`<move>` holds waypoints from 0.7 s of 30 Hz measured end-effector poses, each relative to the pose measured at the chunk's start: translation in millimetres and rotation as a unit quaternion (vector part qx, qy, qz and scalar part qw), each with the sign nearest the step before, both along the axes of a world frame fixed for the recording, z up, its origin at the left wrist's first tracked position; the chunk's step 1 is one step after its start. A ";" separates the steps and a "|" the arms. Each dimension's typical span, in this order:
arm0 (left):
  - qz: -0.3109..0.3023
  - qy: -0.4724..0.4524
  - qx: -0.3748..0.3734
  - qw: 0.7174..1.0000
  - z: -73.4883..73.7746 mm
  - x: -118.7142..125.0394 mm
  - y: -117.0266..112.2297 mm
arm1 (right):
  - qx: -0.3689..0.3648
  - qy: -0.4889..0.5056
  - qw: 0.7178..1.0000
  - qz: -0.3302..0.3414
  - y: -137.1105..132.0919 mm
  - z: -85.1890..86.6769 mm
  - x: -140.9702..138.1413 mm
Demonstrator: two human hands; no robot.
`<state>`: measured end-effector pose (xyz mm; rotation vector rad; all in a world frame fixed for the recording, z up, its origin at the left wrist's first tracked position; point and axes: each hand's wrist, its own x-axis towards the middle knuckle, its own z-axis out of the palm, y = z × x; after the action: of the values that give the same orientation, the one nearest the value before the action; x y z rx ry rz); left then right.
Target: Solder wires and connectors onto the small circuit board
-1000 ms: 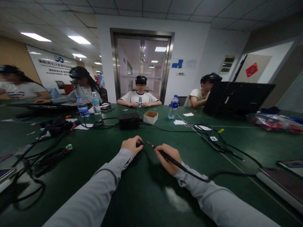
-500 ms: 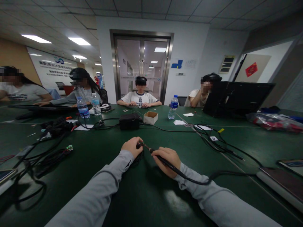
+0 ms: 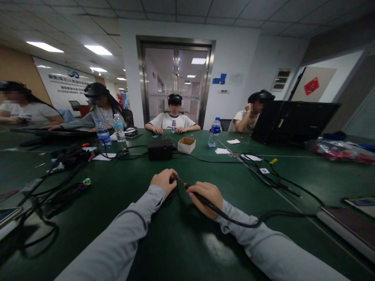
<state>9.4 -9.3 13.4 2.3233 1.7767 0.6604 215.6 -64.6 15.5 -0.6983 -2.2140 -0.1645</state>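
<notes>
Right fingers [image 3: 195, 188] around a soldering iron [image 3: 208, 203], left fingers [image 3: 172, 172] around a dark piece [image 3: 172, 179], white tag [image 3: 264, 171] beyond, perhaps marked "5".

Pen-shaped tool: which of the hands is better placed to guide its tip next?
Right, most likely. The right hand grips the pen-shaped tool, its tip pointing toward the small dark part. The left hand is occupied, holding that part. Whether tip and part touch is too small to tell.
</notes>
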 end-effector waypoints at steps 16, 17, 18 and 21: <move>0.004 -0.007 -0.005 1.000 -2.4 -1.3 2.8 | -0.002 0.001 1.000 -0.013 0.5 -1.6 1.1; 0.003 -0.007 -0.004 1.000 -2.6 -1.3 2.8 | -0.003 0.003 1.000 -0.012 0.9 -1.9 1.2; 0.002 -0.007 -0.003 1.000 -2.7 -1.3 2.8 | -0.004 0.005 1.000 -0.010 1.2 -2.2 1.3; 0.002 -0.004 -0.003 1.000 -2.9 -1.0 2.8 | -0.015 0.015 1.000 -0.002 2.0 -3.0 1.7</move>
<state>8.4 -6.5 10.5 2.3117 1.7783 0.6633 217.3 -62.7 12.5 -0.7162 -2.1905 -0.1220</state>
